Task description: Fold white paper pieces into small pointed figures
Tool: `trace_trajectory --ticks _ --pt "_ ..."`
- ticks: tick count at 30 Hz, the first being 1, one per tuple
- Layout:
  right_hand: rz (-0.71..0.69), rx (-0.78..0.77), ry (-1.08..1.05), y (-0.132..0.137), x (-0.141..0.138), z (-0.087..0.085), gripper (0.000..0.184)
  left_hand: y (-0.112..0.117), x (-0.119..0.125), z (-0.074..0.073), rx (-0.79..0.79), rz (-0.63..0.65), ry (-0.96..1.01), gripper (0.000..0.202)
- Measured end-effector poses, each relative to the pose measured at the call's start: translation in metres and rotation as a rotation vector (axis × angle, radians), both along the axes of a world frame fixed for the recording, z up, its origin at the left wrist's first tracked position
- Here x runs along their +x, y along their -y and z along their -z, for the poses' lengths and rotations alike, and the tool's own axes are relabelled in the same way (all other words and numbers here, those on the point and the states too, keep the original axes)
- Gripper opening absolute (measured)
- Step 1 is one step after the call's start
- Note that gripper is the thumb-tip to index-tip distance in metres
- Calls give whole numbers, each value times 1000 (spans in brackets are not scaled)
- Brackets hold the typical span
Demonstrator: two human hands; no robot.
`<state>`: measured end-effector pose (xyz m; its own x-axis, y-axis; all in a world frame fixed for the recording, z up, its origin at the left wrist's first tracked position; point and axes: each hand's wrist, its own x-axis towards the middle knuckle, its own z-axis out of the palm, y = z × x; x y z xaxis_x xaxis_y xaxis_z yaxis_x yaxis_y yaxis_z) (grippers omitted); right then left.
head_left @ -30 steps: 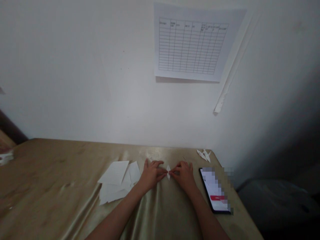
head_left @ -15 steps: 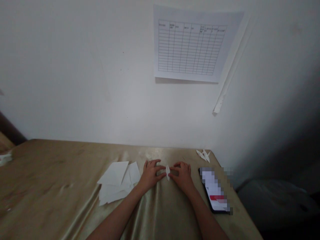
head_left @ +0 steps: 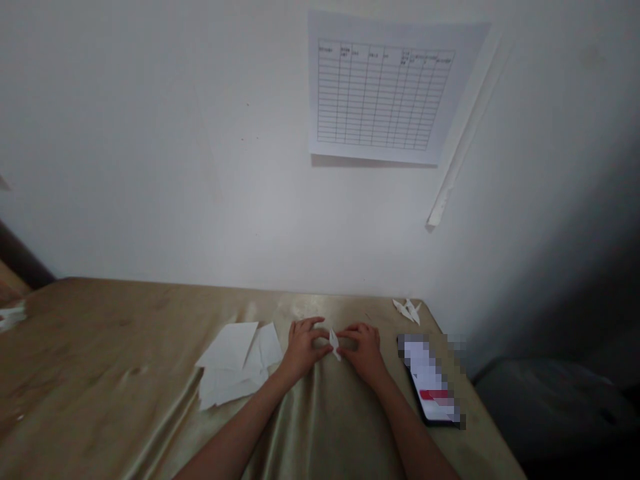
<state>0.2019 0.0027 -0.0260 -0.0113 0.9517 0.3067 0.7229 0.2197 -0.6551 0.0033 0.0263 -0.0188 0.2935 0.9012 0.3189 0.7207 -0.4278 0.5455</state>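
A small white folded paper (head_left: 335,345), narrow and pointed at both ends, is held upright between my two hands just above the cloth-covered table (head_left: 130,333). My left hand (head_left: 303,348) pinches its left side with thumb and forefinger, the other fingers curled outward. From the other side, my right hand (head_left: 366,350) grips it the same way. Left of my left hand lies a loose pile of white paper sheets (head_left: 233,370). A couple of folded paper pieces (head_left: 409,311) rest at the table's far right corner.
A phone (head_left: 430,383) with a lit, partly blurred screen lies right of my right hand, near the table's edge. Behind the table rises a white wall (head_left: 150,167) with a printed grid sheet (head_left: 377,93) on it. White scraps (head_left: 11,315) sit at the far left.
The folded paper has turned and tilted slightly between my fingertips, its top now leaning left. Both hands stay in nearly the same place.
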Motion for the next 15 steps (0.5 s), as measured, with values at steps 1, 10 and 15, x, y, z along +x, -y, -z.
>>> trace_trajectory --ticks 1,10,15 --pt "-8 -2 -24 0 0 0 35 0 1 -1 -1 2 16 22" --pt "-83 63 -271 0 -3 -8 16 5 5 -7 49 40 193 11" --pt "-43 114 -331 1 -4 -10 7 6 7 -7 83 41 290 6"
